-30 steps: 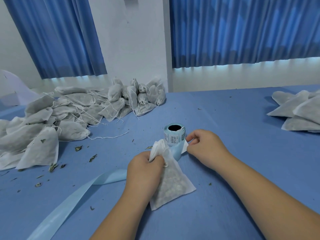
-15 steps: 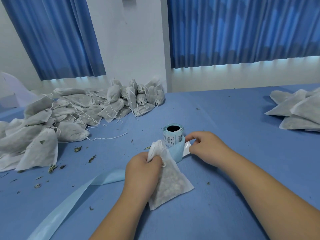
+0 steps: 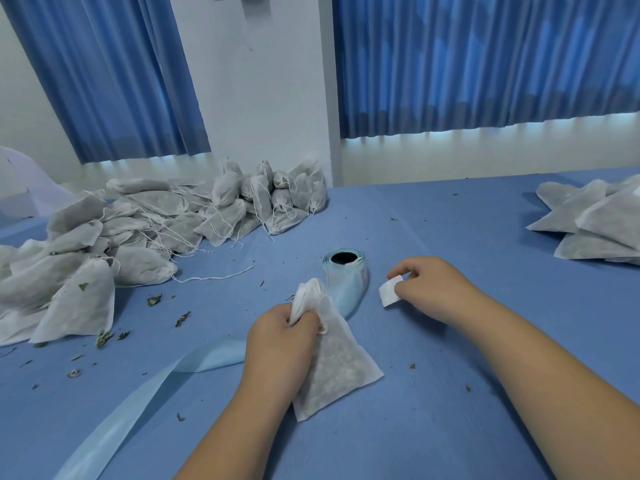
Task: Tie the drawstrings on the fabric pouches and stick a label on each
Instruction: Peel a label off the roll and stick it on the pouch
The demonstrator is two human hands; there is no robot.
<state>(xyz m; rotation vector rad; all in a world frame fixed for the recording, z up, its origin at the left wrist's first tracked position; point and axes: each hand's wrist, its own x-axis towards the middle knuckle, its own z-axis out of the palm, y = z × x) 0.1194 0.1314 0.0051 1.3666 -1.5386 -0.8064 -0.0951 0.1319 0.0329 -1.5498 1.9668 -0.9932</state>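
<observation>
Pinching 1 small white paper label (image 3: 390, 291), the right hand (image 3: 433, 289) is at 2 o'clock from the white fabric pouch (image 3: 341, 374) the left hand (image 3: 277, 337) grips. Labelling step, I think; next, press it on flat.

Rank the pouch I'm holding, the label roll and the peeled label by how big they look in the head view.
Pouch, clearly largest.
Label roll next.
Peeled label smallest, though the roll sits slightly farther back.

Blue table (image 3: 450, 427), left pouch heap (image 3: 138, 237), right pouch heap (image 3: 595, 220), label roll (image 3: 344, 271), backing strip (image 3: 121, 420), leaf crumbs (image 3: 154, 300)
</observation>
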